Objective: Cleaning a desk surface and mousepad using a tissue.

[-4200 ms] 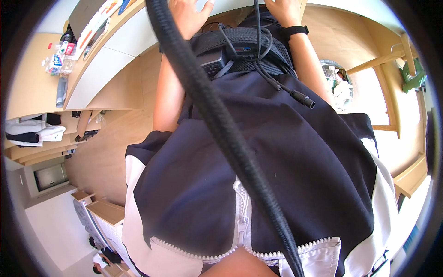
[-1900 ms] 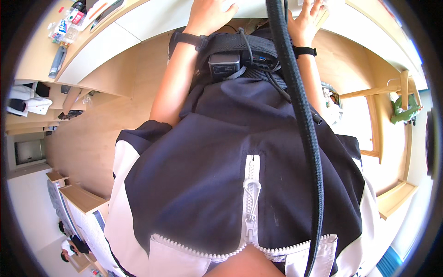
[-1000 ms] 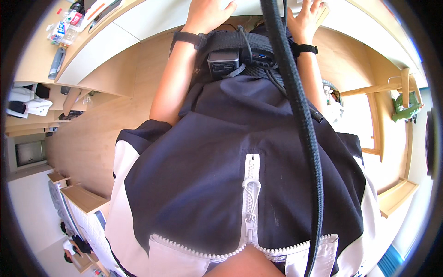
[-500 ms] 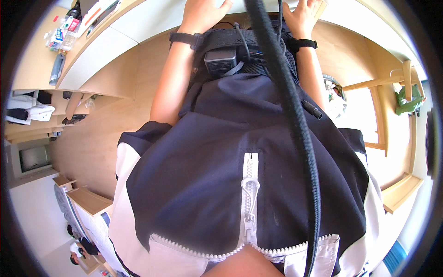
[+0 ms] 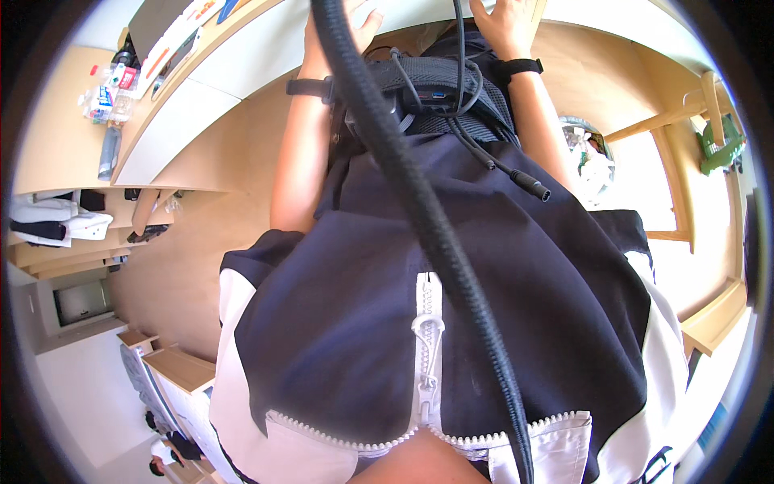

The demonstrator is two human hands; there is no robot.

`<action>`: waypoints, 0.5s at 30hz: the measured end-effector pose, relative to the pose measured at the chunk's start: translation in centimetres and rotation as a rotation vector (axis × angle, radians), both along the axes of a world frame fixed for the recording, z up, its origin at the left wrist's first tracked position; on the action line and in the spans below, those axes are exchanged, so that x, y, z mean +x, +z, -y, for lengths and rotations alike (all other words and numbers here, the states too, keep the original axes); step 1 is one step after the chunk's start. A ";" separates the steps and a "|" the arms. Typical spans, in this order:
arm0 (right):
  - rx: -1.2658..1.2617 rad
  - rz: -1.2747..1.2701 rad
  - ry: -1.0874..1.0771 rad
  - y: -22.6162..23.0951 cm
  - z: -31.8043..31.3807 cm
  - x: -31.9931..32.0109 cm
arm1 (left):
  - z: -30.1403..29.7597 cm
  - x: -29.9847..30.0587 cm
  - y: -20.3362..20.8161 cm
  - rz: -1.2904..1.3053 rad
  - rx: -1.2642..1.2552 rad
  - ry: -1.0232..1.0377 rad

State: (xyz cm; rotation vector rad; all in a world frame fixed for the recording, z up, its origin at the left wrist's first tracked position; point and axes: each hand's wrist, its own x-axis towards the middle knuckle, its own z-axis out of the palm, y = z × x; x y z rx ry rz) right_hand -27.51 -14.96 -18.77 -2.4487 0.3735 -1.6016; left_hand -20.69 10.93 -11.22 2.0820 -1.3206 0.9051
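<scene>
At the top edge of the head view, my left hand (image 5: 353, 26) lies by the pale desk front (image 5: 266, 52). Its thumb is spread; its fingers are cut off by the frame and partly covered by a thick black braided cable (image 5: 403, 173). My right hand (image 5: 505, 28) is at the same desk front, thumb apart, next to a light wooden edge (image 5: 536, 11). I see nothing held in either hand. Between my forearms sits a black mesh waist pack (image 5: 488, 105) with thin cables, one ending in a black connector (image 5: 532, 187).
A clear plastic bottle (image 5: 103, 105) and a grey cylindrical item (image 5: 110, 152) are on the desk at left. Clothes (image 5: 60, 218) lie on a shelf below. To the right are a bag-lined bin (image 5: 595, 161), a wooden chair (image 5: 677, 181) and a green basket (image 5: 721, 145). Another person (image 5: 165, 452) is far behind.
The view has shifted, and the braided cable's upper end has swung left across my left hand. Both hands appear slightly further left and higher in the view. The connector cables now hang in plainer sight.
</scene>
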 end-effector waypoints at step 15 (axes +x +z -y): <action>0.021 0.018 0.068 0.4 -0.1 -0.4 | -0.1 0.0 0.2 0.010 0.019 -0.010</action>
